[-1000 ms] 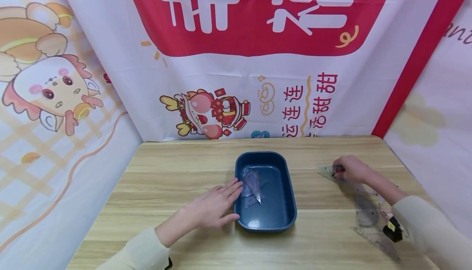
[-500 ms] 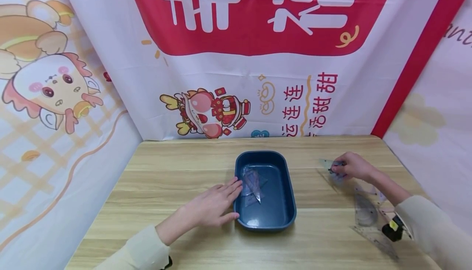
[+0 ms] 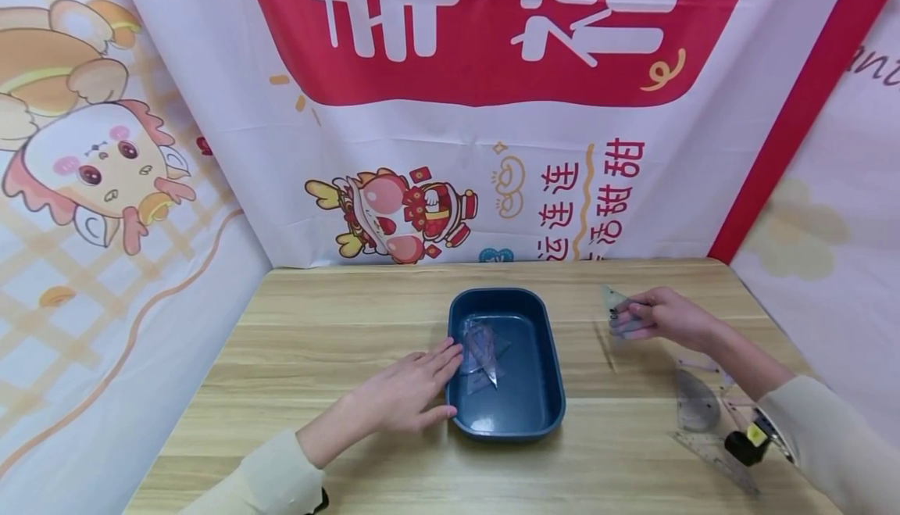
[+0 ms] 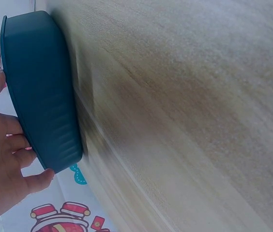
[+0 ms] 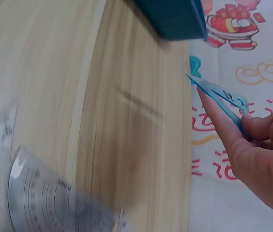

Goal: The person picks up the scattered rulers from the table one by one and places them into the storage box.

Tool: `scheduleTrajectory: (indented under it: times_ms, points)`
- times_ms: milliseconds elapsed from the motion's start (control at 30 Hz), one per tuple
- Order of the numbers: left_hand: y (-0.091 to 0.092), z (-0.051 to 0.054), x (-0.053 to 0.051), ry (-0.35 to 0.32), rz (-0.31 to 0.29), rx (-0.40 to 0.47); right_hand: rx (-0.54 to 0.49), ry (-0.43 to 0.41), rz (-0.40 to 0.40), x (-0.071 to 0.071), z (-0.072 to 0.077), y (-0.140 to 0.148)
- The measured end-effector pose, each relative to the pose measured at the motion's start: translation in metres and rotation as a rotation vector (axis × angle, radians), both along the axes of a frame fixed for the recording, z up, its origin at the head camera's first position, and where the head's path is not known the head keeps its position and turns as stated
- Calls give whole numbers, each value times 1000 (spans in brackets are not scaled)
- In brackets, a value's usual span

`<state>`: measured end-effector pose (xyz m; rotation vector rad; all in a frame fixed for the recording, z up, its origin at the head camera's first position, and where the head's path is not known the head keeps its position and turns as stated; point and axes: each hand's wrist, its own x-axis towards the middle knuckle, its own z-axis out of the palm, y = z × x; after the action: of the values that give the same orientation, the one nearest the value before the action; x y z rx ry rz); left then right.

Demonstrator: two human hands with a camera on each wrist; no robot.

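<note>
My right hand [image 3: 666,318] pinches a clear, blue-tinted set square [image 5: 223,96] between thumb and fingers, lifted off the table to the right of the basin. In the right wrist view its shadow falls on the wood apart from it. The left hand [image 3: 411,390] lies with its fingers spread against the left rim of a dark blue rectangular basin [image 3: 530,421]. The left wrist view shows those fingertips touching the rim of the basin [image 4: 42,92]. Inside the basin, towards its left side, lie several clear drawing pieces [image 3: 481,355], overlapping.
A clear protractor piece [image 3: 698,402] and a clear set square [image 3: 717,456] lie on the table at the right, with other clear pieces partly hidden under the right forearm. The wooden table [image 3: 337,296] ends at a printed cloth backdrop [image 3: 450,132].
The right hand has raised the set square from the table and brought it slightly left, tilting it up. The left hand and the basin stay where they were.
</note>
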<state>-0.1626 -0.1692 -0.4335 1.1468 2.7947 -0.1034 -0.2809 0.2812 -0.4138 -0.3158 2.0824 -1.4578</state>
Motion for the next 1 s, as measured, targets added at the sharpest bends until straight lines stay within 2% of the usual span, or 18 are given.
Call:
scheduleTrajectory:
  times_ms: [167, 267, 433, 667, 1000]
  points:
    - [0, 1, 0, 0, -1, -4, -75, -22, -36, 8, 9, -10]
    - [0, 1, 0, -3, 0, 0, -127, -43, -84, 12, 14, -17]
    - [0, 1, 0, 1, -2, 7, -170, -53, -137, 19, 22, -32]
    - [0, 1, 0, 12, -6, 9, -188, -73, -155, 28, 31, -53]
    - [0, -2, 0, 21, -13, 12, -181, -107, -140, 28, 31, -85]
